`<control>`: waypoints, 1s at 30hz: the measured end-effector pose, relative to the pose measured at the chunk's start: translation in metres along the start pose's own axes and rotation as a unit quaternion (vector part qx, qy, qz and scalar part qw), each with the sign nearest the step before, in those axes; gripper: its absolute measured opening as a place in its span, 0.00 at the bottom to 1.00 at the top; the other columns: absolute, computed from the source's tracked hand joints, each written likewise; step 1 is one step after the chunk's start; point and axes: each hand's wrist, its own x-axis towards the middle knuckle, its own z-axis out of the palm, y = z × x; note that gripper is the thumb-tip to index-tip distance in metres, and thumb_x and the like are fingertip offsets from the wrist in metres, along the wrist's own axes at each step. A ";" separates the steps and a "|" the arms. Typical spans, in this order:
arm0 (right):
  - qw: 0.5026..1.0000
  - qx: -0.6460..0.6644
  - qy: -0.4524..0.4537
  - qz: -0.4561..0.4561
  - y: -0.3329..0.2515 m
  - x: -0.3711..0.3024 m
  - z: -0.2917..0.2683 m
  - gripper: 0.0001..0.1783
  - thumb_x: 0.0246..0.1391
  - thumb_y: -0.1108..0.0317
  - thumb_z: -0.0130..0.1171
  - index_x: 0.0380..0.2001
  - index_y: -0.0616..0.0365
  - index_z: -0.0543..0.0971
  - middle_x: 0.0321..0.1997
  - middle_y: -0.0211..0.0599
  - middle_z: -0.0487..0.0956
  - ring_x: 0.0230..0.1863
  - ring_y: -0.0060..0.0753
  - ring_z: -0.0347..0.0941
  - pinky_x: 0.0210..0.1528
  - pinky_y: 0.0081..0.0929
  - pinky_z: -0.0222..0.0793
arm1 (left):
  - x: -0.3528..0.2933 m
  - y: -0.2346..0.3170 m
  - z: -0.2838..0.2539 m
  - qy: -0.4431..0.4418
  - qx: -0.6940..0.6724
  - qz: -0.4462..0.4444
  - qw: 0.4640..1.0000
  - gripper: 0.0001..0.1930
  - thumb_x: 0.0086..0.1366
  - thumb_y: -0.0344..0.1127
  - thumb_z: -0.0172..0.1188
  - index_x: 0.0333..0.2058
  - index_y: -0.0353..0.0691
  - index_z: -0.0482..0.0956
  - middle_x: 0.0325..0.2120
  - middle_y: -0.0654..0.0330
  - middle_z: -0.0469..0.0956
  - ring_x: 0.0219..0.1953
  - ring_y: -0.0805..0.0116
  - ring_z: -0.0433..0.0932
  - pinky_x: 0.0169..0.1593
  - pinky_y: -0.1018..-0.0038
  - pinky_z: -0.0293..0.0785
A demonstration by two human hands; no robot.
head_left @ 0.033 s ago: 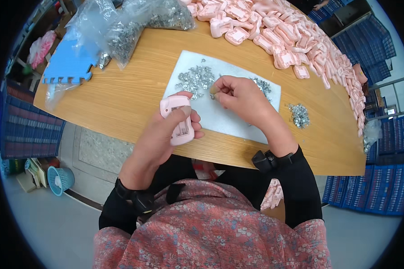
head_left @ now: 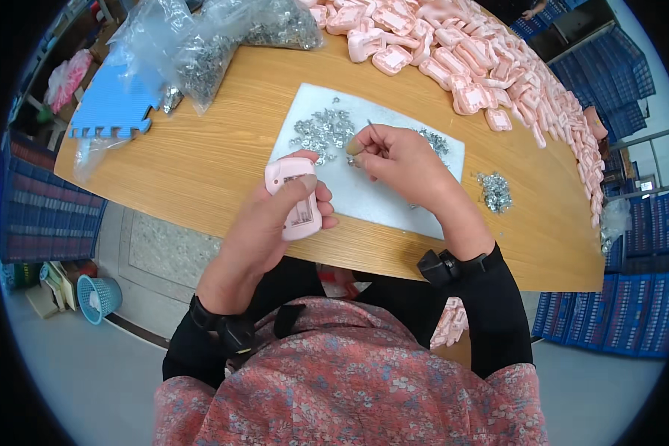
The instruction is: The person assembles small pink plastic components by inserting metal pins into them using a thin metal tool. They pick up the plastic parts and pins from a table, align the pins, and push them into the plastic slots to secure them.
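Right hand shifted slightly above white pad on wooden table.

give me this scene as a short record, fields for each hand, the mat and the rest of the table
left hand: holds a pink plastic case, thumb over its recess
right hand: pinches a thin dark rod; anything else at the fingertips is too small to tell
white mat: carries loose small metal pieces
right of mat: small metal pile on the wooden table
far left: clear plastic bags, blue foam piece
far right: heap of pink parts
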 end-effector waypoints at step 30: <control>0.978 0.206 0.009 0.019 0.012 -0.013 -0.001 0.11 0.53 0.71 0.65 0.38 0.57 0.75 0.28 0.22 0.77 0.26 0.11 0.69 0.27 0.11 0.61 | 0.044 0.007 0.028 0.038 0.319 0.099 0.942 0.22 0.59 0.27 0.64 0.53 0.37 0.70 0.34 0.63 0.74 0.32 0.76 0.76 0.36 0.77 0.78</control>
